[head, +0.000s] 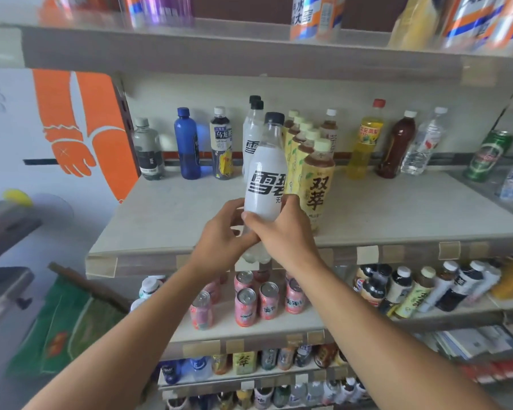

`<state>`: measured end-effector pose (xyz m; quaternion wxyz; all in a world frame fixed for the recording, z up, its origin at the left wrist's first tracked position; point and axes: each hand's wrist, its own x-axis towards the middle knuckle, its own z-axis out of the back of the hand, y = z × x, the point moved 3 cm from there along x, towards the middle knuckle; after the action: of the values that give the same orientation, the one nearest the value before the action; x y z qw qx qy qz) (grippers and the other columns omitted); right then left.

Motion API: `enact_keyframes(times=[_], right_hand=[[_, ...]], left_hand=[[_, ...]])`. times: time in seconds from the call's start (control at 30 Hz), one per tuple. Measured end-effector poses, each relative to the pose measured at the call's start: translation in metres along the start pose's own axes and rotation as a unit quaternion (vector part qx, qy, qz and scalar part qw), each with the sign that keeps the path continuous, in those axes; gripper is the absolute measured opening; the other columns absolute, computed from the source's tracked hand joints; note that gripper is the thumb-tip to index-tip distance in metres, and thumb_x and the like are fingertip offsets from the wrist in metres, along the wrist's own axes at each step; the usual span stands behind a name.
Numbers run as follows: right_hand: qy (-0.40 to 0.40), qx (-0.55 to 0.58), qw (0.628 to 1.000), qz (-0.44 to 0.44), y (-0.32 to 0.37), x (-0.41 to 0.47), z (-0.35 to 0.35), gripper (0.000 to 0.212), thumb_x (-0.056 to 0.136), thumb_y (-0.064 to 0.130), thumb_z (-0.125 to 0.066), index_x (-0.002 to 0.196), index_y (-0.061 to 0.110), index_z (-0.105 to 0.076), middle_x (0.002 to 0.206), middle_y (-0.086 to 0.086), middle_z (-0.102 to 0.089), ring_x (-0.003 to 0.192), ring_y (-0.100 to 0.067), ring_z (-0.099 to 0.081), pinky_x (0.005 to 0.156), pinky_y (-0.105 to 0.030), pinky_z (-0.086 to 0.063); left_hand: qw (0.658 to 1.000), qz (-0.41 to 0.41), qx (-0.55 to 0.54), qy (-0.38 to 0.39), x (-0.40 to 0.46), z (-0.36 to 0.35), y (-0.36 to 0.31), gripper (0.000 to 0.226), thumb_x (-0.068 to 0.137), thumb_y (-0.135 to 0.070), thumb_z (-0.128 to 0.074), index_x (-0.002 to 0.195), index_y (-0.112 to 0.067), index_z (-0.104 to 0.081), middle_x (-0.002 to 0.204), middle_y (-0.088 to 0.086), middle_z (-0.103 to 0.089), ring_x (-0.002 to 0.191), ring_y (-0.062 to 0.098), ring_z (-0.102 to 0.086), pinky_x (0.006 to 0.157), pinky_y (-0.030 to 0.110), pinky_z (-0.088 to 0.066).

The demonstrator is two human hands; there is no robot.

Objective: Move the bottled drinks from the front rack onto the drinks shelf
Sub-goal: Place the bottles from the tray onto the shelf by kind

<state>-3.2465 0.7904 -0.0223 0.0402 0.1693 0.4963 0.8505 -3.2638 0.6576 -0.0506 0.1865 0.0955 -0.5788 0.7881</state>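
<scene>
Both hands wrapped round the lower half of a white-labelled bottle (266, 179): left hand (222, 235) curled on its left side, right hand (285, 232) gripping from the right with thumb across the front. Bottle upright, base over the front edge of the drinks shelf (166, 220). Just right of the right hand, a row of yellow tea bottles (317, 179). Beyond the hands, two more white bottles (253, 134). Further left of the left hand, a blue bottle (187, 143) by the back wall.

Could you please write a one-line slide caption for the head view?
Both hands, left and right, hold a white bottle over the shelf, beside tea bottles.
</scene>
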Motion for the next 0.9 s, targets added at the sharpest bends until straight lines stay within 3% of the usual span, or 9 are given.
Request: enact_keyframes(times=[0.1,0.23,0.43,0.77,0.9], right_hand=[[-0.032,0.0,0.999,-0.002,-0.002,0.028,-0.014,0.055,0.075,0.042,-0.078,0.111,0.019,-0.044,0.113,0.0,-0.064,0.096,-0.02,-0.064,0.08,-0.036,-0.054],[-0.076,-0.011,0.997,0.017,-0.007,0.06,-0.032,0.055,0.075,0.041,-0.08,0.107,0.022,-0.04,0.115,0.0,-0.061,0.099,-0.02,-0.062,0.083,-0.033,-0.052],[-0.097,-0.036,0.994,0.028,-0.024,0.098,-0.061,0.061,0.075,0.041,-0.08,0.115,0.013,-0.044,0.116,-0.007,-0.06,0.102,-0.027,-0.061,0.082,-0.038,-0.053],[-0.12,-0.046,0.991,0.042,-0.047,0.146,-0.081,0.069,0.078,0.036,-0.08,0.126,0.007,-0.041,0.126,-0.009,-0.054,0.113,-0.029,-0.054,0.084,-0.031,-0.042],[-0.121,-0.047,0.99,0.053,-0.051,0.156,-0.087,0.074,0.078,0.033,-0.08,0.131,0.004,-0.039,0.131,-0.014,-0.05,0.117,-0.032,-0.052,0.088,-0.034,-0.042]], left_hand=[[0.995,0.008,0.086,0.04,0.035,0.017,0.012,0.05,0.079,-0.027,-0.062,0.129,-0.023,-0.057,0.115,-0.015,-0.067,0.111,0.0,-0.06,0.097,0.041,-0.05],[0.979,-0.002,0.2,-0.047,0.073,0.036,0.03,0.029,0.087,-0.013,-0.058,0.115,-0.013,-0.064,0.104,-0.003,-0.067,0.097,0.016,-0.063,0.089,0.037,-0.051],[0.938,0.008,0.328,-0.11,0.093,0.03,0.057,0.019,0.091,-0.025,-0.053,0.104,-0.018,-0.065,0.095,-0.003,-0.07,0.087,0.023,-0.063,0.07,0.032,-0.05],[0.913,0.04,0.39,-0.115,0.115,0.017,0.076,0.028,0.096,-0.032,-0.046,0.121,-0.021,-0.055,0.114,-0.003,-0.067,0.099,0.021,-0.063,0.077,0.033,-0.051],[0.914,0.038,0.383,-0.127,0.116,0.015,0.08,0.029,0.097,-0.032,-0.045,0.121,-0.02,-0.055,0.114,-0.003,-0.067,0.1,0.021,-0.063,0.076,0.032,-0.049]])
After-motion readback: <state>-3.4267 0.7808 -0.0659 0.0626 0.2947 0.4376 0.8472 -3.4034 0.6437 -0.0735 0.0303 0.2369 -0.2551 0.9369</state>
